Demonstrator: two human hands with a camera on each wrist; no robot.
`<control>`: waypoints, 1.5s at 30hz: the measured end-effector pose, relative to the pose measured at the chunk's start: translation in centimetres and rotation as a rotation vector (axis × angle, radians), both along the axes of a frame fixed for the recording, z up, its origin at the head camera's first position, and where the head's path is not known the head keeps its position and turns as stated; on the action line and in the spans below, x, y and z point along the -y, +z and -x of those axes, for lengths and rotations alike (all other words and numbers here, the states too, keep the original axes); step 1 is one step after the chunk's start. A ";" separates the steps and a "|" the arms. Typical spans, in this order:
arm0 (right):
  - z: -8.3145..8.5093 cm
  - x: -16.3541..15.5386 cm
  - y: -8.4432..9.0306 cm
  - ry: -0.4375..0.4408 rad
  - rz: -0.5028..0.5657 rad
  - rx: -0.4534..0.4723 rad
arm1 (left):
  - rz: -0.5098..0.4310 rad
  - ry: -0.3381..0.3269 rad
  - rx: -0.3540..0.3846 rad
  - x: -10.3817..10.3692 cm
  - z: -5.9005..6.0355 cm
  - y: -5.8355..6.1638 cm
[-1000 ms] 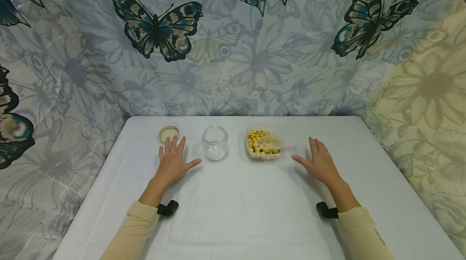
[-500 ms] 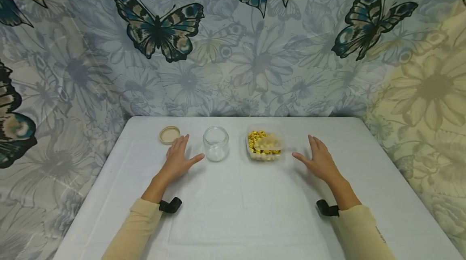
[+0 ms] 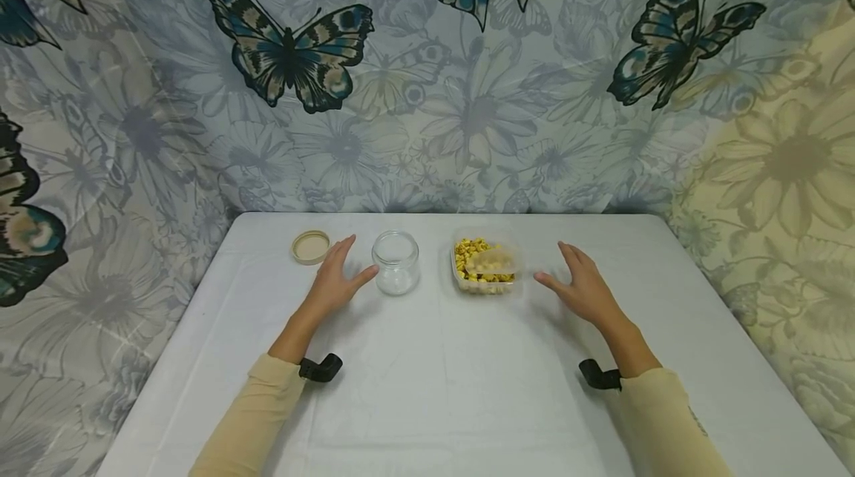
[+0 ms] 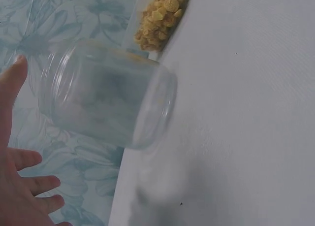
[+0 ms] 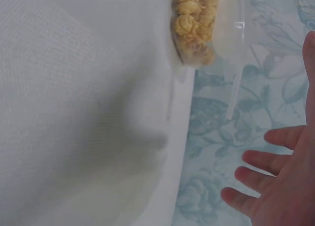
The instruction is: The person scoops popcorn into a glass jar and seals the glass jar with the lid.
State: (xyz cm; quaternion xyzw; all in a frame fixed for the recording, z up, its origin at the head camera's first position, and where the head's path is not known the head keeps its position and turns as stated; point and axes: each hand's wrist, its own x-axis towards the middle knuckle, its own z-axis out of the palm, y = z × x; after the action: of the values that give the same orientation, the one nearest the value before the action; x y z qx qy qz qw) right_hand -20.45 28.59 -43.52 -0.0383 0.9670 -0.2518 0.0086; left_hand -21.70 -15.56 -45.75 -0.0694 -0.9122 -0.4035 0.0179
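Note:
In the head view a clear glass-like jar (image 3: 395,269) stands upright and uncapped on the white table. My left hand (image 3: 334,285) hovers just left of it, thumb and fingers spread; the left wrist view shows a gap between the hand (image 4: 22,181) and the jar (image 4: 106,93). A clear plastic tub (image 3: 484,287) of yellow popcorn (image 3: 470,248) sits right of the jar. On the popcorn lies a translucent scoop (image 3: 490,262), its handle (image 5: 235,95) jutting out past the tub's side. Right of the tub, my right hand (image 3: 586,293) is held with fingers extended, touching nothing.
A round gold-rimmed lid (image 3: 310,248) lies flat on the table, behind and left of the left hand. The white cloth-covered table (image 3: 441,388) ends at a wall hanging (image 3: 467,128) with butterflies and flowers. A black camera is strapped to each wrist.
My left hand has moved right and forward, from in front of the lid to beside the jar. The right hand has shifted slightly forward. Jar, tub and lid stay in place.

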 end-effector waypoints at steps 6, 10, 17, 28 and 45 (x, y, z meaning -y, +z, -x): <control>0.5 0.2 0.3 0.016 0.009 -0.012 | -0.048 -0.017 0.022 -0.6 0.3 0.6; 0.8 0.4 0.4 0.027 0.010 -0.022 | -0.064 -0.024 0.011 -1.0 0.6 1.0; 1.2 1.0 0.7 0.030 0.005 -0.014 | -0.099 -0.024 -0.020 -2.0 0.8 1.6; 1.8 1.3 1.2 0.062 0.024 -0.030 | -0.116 -0.039 -0.093 -4.0 1.5 2.6; 2.8 1.5 1.4 0.086 0.040 -0.017 | -0.101 -0.103 -0.124 -8.2 1.8 4.1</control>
State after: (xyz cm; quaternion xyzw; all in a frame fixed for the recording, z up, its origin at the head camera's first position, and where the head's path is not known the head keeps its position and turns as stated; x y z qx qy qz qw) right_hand -23.23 27.12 -42.15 -0.0820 0.9592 -0.2703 0.0106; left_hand -23.54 -7.38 -41.63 -0.1400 -0.8830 -0.4443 0.0570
